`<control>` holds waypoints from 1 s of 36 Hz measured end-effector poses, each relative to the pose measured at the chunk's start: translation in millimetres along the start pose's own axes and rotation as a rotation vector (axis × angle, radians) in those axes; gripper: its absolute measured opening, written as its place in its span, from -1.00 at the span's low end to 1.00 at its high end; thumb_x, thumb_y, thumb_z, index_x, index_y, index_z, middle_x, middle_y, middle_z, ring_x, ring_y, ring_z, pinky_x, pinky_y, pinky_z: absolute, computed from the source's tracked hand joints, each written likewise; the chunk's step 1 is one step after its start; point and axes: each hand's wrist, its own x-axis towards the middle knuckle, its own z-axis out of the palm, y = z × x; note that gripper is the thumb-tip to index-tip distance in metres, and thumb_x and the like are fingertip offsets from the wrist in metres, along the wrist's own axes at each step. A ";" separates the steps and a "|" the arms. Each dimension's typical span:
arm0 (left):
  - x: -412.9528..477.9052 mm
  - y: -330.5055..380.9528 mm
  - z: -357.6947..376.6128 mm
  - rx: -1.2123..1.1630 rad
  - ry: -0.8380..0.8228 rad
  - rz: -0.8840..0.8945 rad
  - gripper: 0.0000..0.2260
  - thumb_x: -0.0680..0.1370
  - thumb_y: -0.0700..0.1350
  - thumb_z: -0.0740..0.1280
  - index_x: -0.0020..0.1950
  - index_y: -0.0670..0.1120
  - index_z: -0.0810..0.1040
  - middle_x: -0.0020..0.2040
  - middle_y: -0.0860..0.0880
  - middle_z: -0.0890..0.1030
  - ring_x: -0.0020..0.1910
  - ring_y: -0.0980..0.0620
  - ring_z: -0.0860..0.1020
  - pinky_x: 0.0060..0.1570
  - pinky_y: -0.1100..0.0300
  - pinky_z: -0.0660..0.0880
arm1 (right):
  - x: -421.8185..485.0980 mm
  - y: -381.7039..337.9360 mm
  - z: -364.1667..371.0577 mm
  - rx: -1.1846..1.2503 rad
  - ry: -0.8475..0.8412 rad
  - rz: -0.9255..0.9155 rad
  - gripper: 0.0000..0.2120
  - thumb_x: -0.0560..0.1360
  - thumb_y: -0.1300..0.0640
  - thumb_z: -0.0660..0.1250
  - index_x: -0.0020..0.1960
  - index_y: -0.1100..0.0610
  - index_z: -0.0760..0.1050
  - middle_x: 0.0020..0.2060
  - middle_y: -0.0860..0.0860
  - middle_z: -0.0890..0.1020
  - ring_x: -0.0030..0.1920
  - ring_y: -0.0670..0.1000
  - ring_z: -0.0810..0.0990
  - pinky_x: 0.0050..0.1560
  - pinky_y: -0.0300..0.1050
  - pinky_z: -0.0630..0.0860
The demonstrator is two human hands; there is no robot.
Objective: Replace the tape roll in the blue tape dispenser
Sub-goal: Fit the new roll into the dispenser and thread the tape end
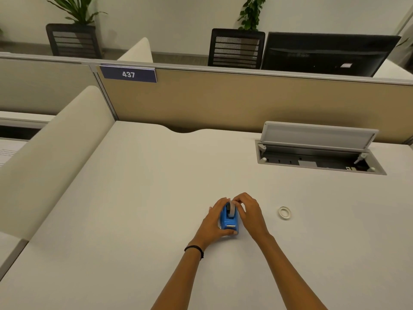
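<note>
White desk (134, 198): my left hand (214, 222) clamps the blue tape dispenser (229, 220), right hand (248, 211) pinching its seated tape roll (232, 209). I'd guess threading comes next; spare ring (284, 213) lies apart.

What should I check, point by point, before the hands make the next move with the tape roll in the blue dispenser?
1. Blue dispenser stands on the desk: ok.
2. Left hand steadies the dispenser body: ok.
3. Right hand fingers are on the tape roll in the dispenser: ok.
4. Roll fully seated on its hub: cannot tell.
5. Other ring lies apart, to the right, out of the way: ok.
6. Tape end drawn to the cutter: cannot tell.
</note>
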 end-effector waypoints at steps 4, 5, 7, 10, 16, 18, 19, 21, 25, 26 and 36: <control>-0.1 0.2 0.6 -0.008 0.000 -0.008 -0.23 0.34 0.11 0.49 0.30 0.42 0.03 0.31 0.48 0.10 0.31 0.34 0.21 0.34 0.30 0.16 | 1.1 1.4 0.9 0.002 0.003 -0.006 -0.88 0.53 0.26 0.22 -0.11 0.25 0.51 -0.15 0.14 0.61 -0.17 -0.02 0.51 -0.12 -0.41 0.37; 0.0 0.5 0.4 -0.009 -0.001 -0.011 -0.24 0.34 0.11 0.49 0.30 0.42 0.03 0.31 0.48 0.10 0.31 0.32 0.21 0.34 0.30 0.17 | 1.5 1.6 1.3 0.002 0.005 -0.006 -0.89 0.53 0.25 0.22 -0.11 0.24 0.51 -0.15 0.14 0.61 -0.18 -0.02 0.51 -0.12 -0.42 0.36; 0.0 0.9 0.4 -0.015 0.000 -0.017 -0.24 0.34 0.10 0.49 0.30 0.42 0.03 0.31 0.48 0.10 0.31 0.31 0.22 0.33 0.33 0.17 | 2.5 2.4 2.0 0.003 0.007 -0.005 -0.89 0.53 0.25 0.23 -0.11 0.24 0.51 -0.15 0.13 0.61 -0.18 -0.04 0.49 -0.11 -0.39 0.36; -0.6 1.4 0.4 -0.027 0.002 -0.015 -0.23 0.34 0.09 0.50 0.31 0.40 0.04 0.32 0.46 0.11 0.33 0.29 0.22 0.31 0.37 0.17 | 3.5 3.6 2.0 0.003 0.007 -0.016 -0.89 0.53 0.25 0.23 -0.12 0.22 0.52 -0.16 0.11 0.61 -0.20 -0.07 0.50 -0.12 -0.41 0.40; -0.5 1.4 1.7 -0.030 0.005 -0.010 -0.23 0.34 0.10 0.49 0.31 0.42 0.03 0.32 0.48 0.08 0.35 0.28 0.20 0.36 0.27 0.15 | 4.8 5.2 2.0 0.064 0.006 -0.032 -0.86 0.52 0.21 0.27 0.05 0.13 0.53 -0.11 0.00 0.60 -0.14 -0.10 0.54 -0.01 -0.35 0.46; -0.2 1.2 1.7 -0.032 0.004 -0.009 -0.24 0.34 0.11 0.48 0.31 0.41 0.03 0.32 0.48 0.07 0.36 0.29 0.18 0.40 0.19 0.14 | 7.1 4.8 1.6 0.071 0.000 -0.026 -0.77 0.50 0.22 0.29 0.16 0.14 0.49 -0.08 0.05 0.60 -0.12 -0.07 0.54 0.07 -0.20 0.49; -0.2 1.4 1.5 -0.033 0.003 -0.011 -0.24 0.34 0.12 0.48 0.32 0.41 0.02 0.33 0.48 0.07 0.36 0.29 0.18 0.42 0.14 0.13 | 8.2 4.4 1.2 0.067 -0.003 -0.027 -0.74 0.50 0.22 0.29 0.19 0.14 0.47 -0.07 0.07 0.60 -0.10 -0.06 0.54 0.08 -0.15 0.49; -0.2 2.0 1.0 -0.038 0.000 -0.018 -0.23 0.34 0.14 0.48 0.32 0.43 0.00 0.33 0.47 0.09 0.39 0.24 0.20 0.43 0.10 0.15 | 9.5 4.1 0.2 0.056 -0.001 -0.036 -0.72 0.50 0.21 0.29 0.21 0.14 0.45 -0.01 0.09 0.59 -0.08 -0.06 0.53 0.09 -0.12 0.50; -2.0 3.3 0.3 -0.067 0.004 -0.035 -0.14 0.31 0.21 0.47 0.39 0.36 -0.07 0.39 0.36 0.12 0.44 0.16 0.21 0.48 -0.03 0.14 | 10.3 10.2 -3.7 0.031 -0.086 -0.034 -0.64 0.48 0.13 0.33 0.26 0.09 0.39 0.13 0.01 0.51 0.08 -0.07 0.49 0.17 -0.13 0.44; -2.4 3.2 0.3 -0.075 0.006 -0.039 -0.13 0.31 0.20 0.47 0.41 0.32 -0.07 0.41 0.33 0.13 0.44 0.15 0.22 0.47 -0.06 0.14 | 10.3 12.6 -4.9 0.008 -0.152 -0.027 -0.61 0.47 0.10 0.35 0.27 0.08 0.37 0.16 -0.01 0.47 0.13 -0.07 0.45 0.20 -0.13 0.40; -4.8 3.2 1.1 -0.093 0.014 -0.049 -0.16 0.32 0.15 0.49 0.40 0.32 -0.01 0.34 0.43 0.15 0.34 0.28 0.25 0.45 -0.07 0.20 | 13.1 17.6 -0.5 -0.169 -0.365 -0.016 -0.55 0.43 0.15 0.38 0.26 0.11 0.33 0.22 0.06 0.43 0.19 0.06 0.44 0.21 -0.07 0.41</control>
